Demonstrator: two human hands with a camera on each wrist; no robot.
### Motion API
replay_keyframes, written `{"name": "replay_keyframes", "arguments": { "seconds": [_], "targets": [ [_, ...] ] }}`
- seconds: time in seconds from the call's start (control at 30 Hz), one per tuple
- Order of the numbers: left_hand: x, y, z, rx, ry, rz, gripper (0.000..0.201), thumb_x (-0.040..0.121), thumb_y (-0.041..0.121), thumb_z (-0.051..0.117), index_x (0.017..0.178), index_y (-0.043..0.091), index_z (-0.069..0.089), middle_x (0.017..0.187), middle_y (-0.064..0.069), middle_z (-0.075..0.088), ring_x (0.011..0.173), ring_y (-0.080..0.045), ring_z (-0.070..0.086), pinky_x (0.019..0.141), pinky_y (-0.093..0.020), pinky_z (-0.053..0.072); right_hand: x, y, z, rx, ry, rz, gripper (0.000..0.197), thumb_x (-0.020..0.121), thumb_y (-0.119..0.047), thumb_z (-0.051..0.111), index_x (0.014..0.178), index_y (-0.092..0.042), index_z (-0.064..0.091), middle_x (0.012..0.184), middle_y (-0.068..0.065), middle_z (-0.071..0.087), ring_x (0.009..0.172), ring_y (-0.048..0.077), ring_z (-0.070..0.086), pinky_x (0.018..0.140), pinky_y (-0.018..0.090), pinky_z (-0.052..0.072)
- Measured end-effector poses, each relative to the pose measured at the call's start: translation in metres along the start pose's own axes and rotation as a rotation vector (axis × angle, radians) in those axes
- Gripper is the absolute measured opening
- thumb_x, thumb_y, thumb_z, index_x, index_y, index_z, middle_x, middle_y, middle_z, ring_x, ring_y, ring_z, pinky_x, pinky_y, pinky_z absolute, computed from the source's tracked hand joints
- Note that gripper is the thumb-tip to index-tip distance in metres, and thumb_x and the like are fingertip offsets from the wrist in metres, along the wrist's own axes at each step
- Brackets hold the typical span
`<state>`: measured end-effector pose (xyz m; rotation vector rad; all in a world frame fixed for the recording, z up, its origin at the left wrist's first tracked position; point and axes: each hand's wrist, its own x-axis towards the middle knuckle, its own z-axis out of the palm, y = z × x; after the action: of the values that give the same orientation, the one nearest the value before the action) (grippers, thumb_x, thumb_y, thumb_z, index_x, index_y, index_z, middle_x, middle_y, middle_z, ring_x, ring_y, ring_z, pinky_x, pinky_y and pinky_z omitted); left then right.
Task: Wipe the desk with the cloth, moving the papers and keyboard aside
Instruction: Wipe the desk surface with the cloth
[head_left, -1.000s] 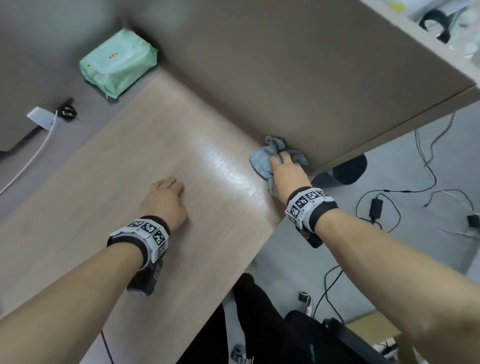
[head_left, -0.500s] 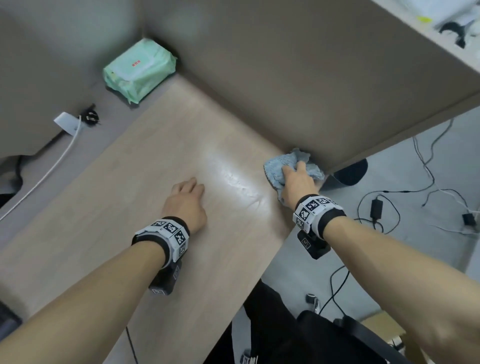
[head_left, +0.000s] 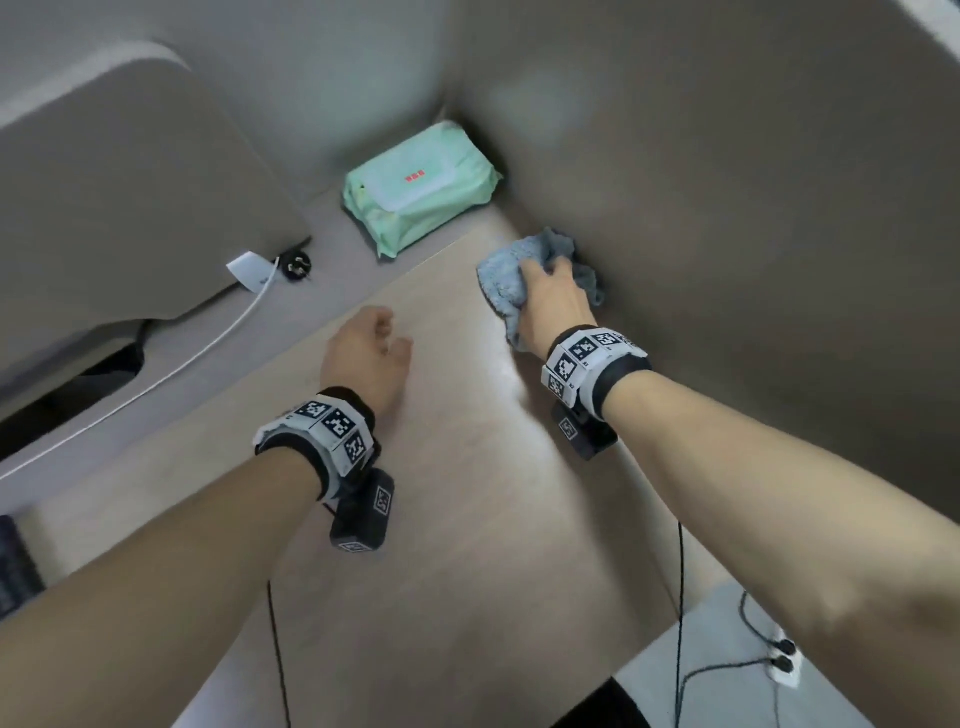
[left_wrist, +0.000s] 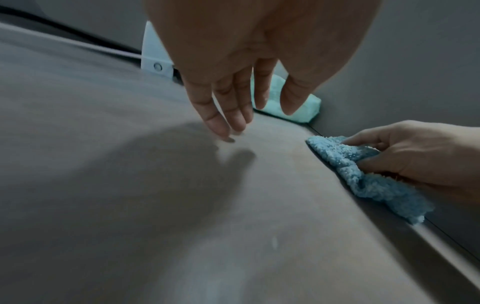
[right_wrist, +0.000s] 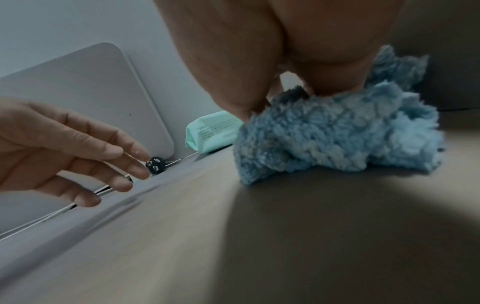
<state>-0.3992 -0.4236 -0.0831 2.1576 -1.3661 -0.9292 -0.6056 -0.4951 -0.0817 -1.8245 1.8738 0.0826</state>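
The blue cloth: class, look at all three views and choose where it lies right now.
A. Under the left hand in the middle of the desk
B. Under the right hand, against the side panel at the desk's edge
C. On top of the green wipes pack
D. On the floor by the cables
B: the right hand presses the blue cloth on the desk where it meets the side panel; the left hand holds nothing.
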Motion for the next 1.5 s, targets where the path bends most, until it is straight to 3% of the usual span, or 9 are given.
{"name": "replay_keyframes", "arguments": {
  "seconds": [0.3, 0.4, 0.53, 0.7, 0.8, 0.93, 1.17, 1.33, 1.5],
  "targets": [
    [0.073, 0.027, -0.009, 0.325, 0.05, 0.115, 0.089, 0.078, 0.042, 0.07, 0.148, 0.015, 0.022, 0.157, -0.01, 0.022, 0.141, -0.032, 0.028, 0.115, -0.045, 0.029, 0.03, -0.014, -0.004, 0.034, -0.013, -0.124, 0.041, 0.083, -0.016, 0.063, 0.12, -0.012, 0.048, 0.135, 0.021, 0.034, 0.094, 0.043, 0.059, 0.081, 0.041, 0.048],
    [0.087, 0.04, -0.002, 0.373, 0.123, 0.131, 0.097, 0.075, 0.045, 0.071, 0.151, 0.02, 0.016, 0.159, -0.006, 0.015, 0.143, -0.031, 0.023, 0.114, -0.047, 0.03, 0.031, -0.011, -0.005, 0.045, -0.029, -0.131, 0.04, 0.083, -0.014, 0.062, 0.121, -0.013, 0.048, 0.137, 0.021, 0.033, 0.092, 0.043, 0.059, 0.081, 0.041, 0.049],
    [0.115, 0.056, -0.002, 0.368, 0.072, 0.128, 0.103, 0.073, 0.042, 0.073, 0.152, 0.018, 0.012, 0.161, -0.01, 0.008, 0.146, -0.031, 0.014, 0.116, -0.047, 0.026, 0.035, -0.011, -0.005, 0.025, -0.042, -0.126, 0.034, 0.086, -0.016, 0.058, 0.118, -0.012, 0.049, 0.135, 0.02, 0.031, 0.089, 0.042, 0.059, 0.081, 0.04, 0.05],
    [0.146, 0.058, -0.006, 0.456, 0.066, 0.166, 0.103, 0.066, 0.046, 0.075, 0.147, 0.015, 0.021, 0.154, -0.013, 0.023, 0.144, -0.032, 0.018, 0.112, -0.051, 0.03, 0.04, -0.012, -0.005, -0.003, -0.074, -0.085, 0.035, 0.08, -0.014, 0.062, 0.113, -0.016, 0.05, 0.137, 0.017, 0.028, 0.085, 0.038, 0.057, 0.079, 0.035, 0.048],
    [0.153, 0.063, -0.012, 0.496, 0.056, 0.172, 0.095, 0.064, 0.045, 0.078, 0.14, 0.012, 0.031, 0.139, -0.014, 0.039, 0.128, -0.035, 0.035, 0.101, -0.047, 0.04, 0.04, -0.013, -0.005, 0.011, -0.064, -0.08, 0.032, 0.082, -0.013, 0.059, 0.113, -0.015, 0.051, 0.137, 0.017, 0.028, 0.084, 0.038, 0.056, 0.078, 0.036, 0.047],
    [0.137, 0.066, -0.018, 0.597, 0.03, 0.098, 0.088, 0.066, 0.053, 0.073, 0.135, 0.012, 0.036, 0.131, -0.014, 0.05, 0.12, -0.037, 0.039, 0.094, -0.045, 0.04, 0.037, -0.013, -0.008, 0.03, -0.063, -0.088, 0.034, 0.084, -0.014, 0.057, 0.118, -0.015, 0.052, 0.138, 0.017, 0.028, 0.09, 0.039, 0.057, 0.084, 0.039, 0.048],
    [0.069, 0.007, -0.049, 0.496, -0.011, 0.037, 0.077, 0.064, 0.041, 0.075, 0.125, 0.006, 0.043, 0.122, -0.016, 0.053, 0.112, -0.036, 0.047, 0.094, -0.042, 0.042, 0.042, -0.023, -0.011, 0.008, -0.016, -0.078, 0.039, 0.084, -0.011, 0.056, 0.122, -0.016, 0.05, 0.133, 0.019, 0.034, 0.096, 0.043, 0.057, 0.084, 0.04, 0.045],
    [0.036, -0.04, -0.081, 0.429, -0.029, -0.06, 0.075, 0.065, 0.034, 0.077, 0.128, 0.013, 0.041, 0.122, -0.014, 0.051, 0.114, -0.034, 0.047, 0.093, -0.044, 0.044, 0.076, -0.053, -0.011, -0.07, 0.041, -0.192, 0.041, 0.083, -0.017, 0.062, 0.122, -0.017, 0.049, 0.132, 0.019, 0.037, 0.097, 0.045, 0.059, 0.08, 0.044, 0.05],
    [0.018, -0.068, -0.104, 0.479, -0.035, -0.142, 0.078, 0.066, 0.03, 0.077, 0.131, 0.013, 0.038, 0.126, -0.013, 0.047, 0.116, -0.034, 0.044, 0.091, -0.045, 0.044, 0.108, -0.102, -0.001, -0.173, 0.031, -0.175, 0.046, 0.087, -0.022, 0.063, 0.129, -0.016, 0.046, 0.14, 0.017, 0.035, 0.111, 0.043, 0.056, 0.086, 0.044, 0.05]
  ]
}}
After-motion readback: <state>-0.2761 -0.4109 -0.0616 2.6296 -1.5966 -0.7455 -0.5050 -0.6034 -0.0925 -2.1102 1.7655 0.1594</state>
